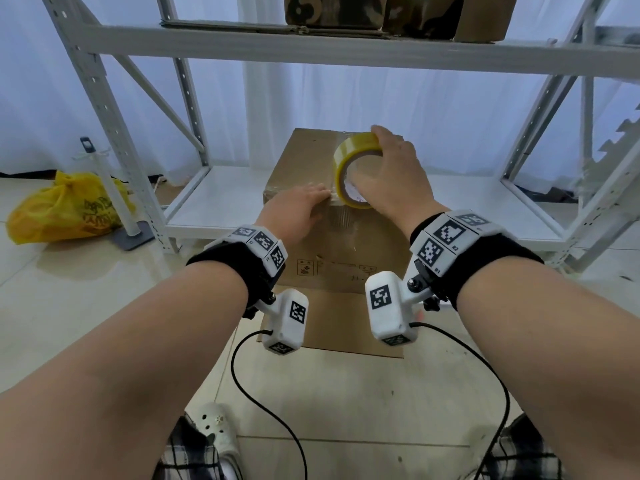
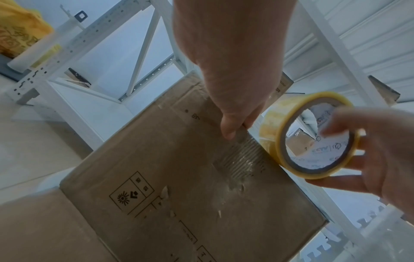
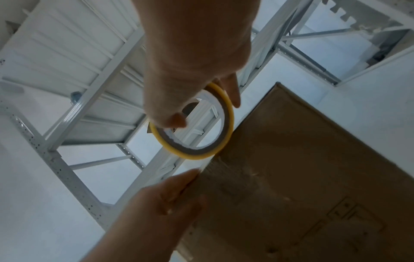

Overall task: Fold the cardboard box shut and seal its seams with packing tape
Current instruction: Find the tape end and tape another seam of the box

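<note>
Mid-frame: left hand (image 1: 298, 206) flat, pinning the tape end on box (image 1: 304, 161); right hand (image 1: 388, 174) gripping tape roll (image 1: 353, 168). Risk: end lifts if pressure slackens.

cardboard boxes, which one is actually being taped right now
The plain brown cardboard box standing on the floor, under the left hand and the tape roll; the other boxes sit untouched on the upper shelf.

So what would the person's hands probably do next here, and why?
Probably the right hand pulls the tape roll away across the box top, since the left hand presses the tape's start flat at the near edge and the roll sits right beside it.
</note>
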### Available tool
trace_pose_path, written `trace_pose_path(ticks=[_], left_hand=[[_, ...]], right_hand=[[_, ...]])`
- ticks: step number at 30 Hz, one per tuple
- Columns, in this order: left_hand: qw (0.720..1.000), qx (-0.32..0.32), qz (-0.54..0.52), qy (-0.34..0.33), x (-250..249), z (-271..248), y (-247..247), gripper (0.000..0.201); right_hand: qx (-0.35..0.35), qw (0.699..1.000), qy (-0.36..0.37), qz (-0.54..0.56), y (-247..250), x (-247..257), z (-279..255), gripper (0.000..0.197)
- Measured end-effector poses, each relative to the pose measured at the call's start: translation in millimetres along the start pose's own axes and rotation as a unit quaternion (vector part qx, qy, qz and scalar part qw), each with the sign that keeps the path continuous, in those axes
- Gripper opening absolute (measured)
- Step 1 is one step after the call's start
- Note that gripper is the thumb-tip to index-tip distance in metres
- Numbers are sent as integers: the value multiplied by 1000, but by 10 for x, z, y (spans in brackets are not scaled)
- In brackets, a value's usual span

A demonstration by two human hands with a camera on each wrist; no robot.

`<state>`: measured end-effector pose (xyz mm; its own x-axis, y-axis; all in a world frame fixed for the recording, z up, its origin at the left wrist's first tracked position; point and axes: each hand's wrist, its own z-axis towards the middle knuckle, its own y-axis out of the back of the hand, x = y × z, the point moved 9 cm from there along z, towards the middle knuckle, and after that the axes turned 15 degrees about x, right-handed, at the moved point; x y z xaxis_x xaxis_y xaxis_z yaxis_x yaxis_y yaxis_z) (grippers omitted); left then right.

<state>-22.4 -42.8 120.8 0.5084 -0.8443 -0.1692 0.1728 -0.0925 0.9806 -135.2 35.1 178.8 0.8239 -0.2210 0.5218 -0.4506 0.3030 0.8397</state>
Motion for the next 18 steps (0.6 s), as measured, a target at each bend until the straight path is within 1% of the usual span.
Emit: trace_pose_path(ticks=[2,4,6,8,10,12,14,18], left_hand=[[1000,15,-2,-2,4,-1,-14,45],[1000,21,-14,6,1,-18,-6,44],[999,25,-17,14,-4,-45,36,40],[998,50,13,29,26,-65,93,38],[994,81,54,50,125,-70,137,39],[991,92,75,63,205,-86,139,39],[991,83,76,68,200,-119,108,41],[993,33,91,68,60,-161,98,50]], right_hand=[[-10,998,-11,55,-22,39,16,76],[-29,993,-38,108,3,17,29,75],[-51,987,-62,140,41,-32,28,71],[-70,982,-66,160,66,-72,19,74],[-64,980,-66,174,32,-81,17,82],[-49,982,-69,168,9,-79,29,83],[-48,982,-75,169,46,-109,34,81],[-50,976,-88,191,154,-238,43,78]])
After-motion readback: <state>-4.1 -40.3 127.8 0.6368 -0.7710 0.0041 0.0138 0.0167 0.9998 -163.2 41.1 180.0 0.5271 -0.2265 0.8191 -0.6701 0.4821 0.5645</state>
